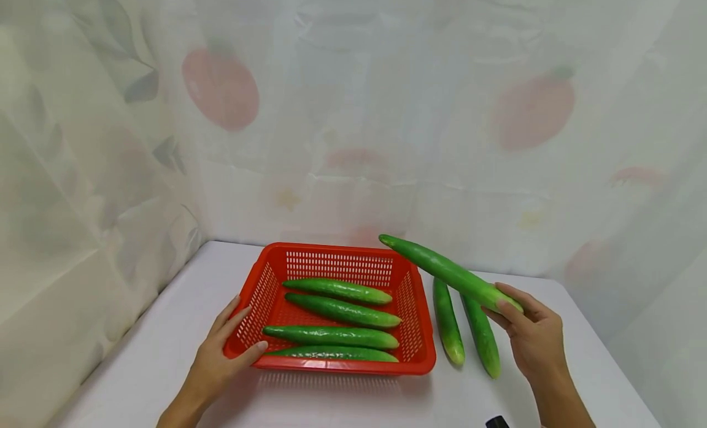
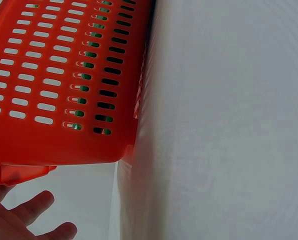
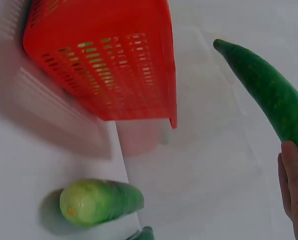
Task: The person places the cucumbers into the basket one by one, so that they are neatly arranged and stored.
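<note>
In the head view, my right hand [image 1: 534, 330] grips a green cucumber [image 1: 442, 268] by its pale end, and the dark tip slants up to the left over the basket's right rear corner. The right wrist view shows this cucumber [image 3: 269, 85] raised off the table, with my fingers [image 3: 295, 172] on it. My left hand [image 1: 218, 357] rests at the left side of a red plastic basket [image 1: 342, 368], its thumb by the front rim and its fingers spread along the left rim. Several cucumbers [image 1: 337, 311] lie crosswise inside the basket, roughly parallel.
Two more cucumbers lie on the white table [image 1: 320, 409] right of the basket: one nearer [image 1: 448, 323] to it, another [image 1: 482, 336] further right. A black object [image 1: 497, 422] shows at the bottom edge. A fruit-patterned curtain [image 1: 353, 108] stands behind the table.
</note>
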A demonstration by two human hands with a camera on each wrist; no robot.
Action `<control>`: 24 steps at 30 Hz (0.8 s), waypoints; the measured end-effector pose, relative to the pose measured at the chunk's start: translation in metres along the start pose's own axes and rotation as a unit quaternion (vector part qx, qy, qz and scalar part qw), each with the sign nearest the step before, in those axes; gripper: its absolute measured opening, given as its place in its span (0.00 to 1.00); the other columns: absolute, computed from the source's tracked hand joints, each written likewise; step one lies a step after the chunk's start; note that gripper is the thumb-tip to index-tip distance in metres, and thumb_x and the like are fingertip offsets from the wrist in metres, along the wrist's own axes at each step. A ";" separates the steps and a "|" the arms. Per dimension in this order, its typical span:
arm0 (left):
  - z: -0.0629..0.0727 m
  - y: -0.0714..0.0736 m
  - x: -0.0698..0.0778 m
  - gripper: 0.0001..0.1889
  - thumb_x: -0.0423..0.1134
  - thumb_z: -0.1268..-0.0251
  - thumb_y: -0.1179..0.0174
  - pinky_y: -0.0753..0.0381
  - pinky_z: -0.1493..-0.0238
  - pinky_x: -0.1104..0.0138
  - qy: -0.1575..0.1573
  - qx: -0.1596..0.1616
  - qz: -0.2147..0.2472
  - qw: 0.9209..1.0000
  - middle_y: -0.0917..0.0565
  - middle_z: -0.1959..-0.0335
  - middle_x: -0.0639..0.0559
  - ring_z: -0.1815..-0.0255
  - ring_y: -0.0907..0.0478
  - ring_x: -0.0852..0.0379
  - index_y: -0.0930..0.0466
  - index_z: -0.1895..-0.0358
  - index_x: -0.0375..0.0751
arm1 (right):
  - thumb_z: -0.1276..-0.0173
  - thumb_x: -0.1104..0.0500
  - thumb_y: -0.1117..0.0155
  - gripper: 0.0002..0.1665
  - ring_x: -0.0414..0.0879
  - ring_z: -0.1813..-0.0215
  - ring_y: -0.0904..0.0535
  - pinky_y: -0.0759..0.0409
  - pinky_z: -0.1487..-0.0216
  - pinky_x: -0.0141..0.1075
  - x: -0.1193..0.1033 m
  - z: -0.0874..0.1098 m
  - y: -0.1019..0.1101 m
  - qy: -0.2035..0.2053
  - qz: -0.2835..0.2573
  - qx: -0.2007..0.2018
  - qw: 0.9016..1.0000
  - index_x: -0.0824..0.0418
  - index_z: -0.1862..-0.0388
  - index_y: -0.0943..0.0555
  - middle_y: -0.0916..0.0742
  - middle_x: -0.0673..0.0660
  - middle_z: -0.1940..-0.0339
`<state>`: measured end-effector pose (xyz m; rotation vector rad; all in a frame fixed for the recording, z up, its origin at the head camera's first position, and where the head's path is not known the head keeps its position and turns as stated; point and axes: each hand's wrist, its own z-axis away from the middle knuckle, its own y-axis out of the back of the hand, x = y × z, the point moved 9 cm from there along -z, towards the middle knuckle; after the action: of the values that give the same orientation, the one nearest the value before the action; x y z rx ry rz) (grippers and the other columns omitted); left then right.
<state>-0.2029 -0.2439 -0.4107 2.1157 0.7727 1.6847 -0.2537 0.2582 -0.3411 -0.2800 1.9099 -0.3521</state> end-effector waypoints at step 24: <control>0.000 0.000 -0.001 0.38 0.47 0.45 0.29 0.39 0.43 0.38 -0.002 0.002 0.005 1.000 0.47 0.25 0.57 0.30 0.46 0.43 0.32 0.31 0.39 | 0.30 0.65 0.39 0.21 0.54 0.47 0.21 0.22 0.51 0.44 0.044 -0.010 -0.078 -0.083 0.132 -0.114 0.981 0.77 0.43 0.25 0.24 0.67 0.43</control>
<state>-0.2031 -0.2447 -0.4117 2.1280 0.7675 1.6850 -0.2769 0.1718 -0.3465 -0.1953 1.7940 0.0666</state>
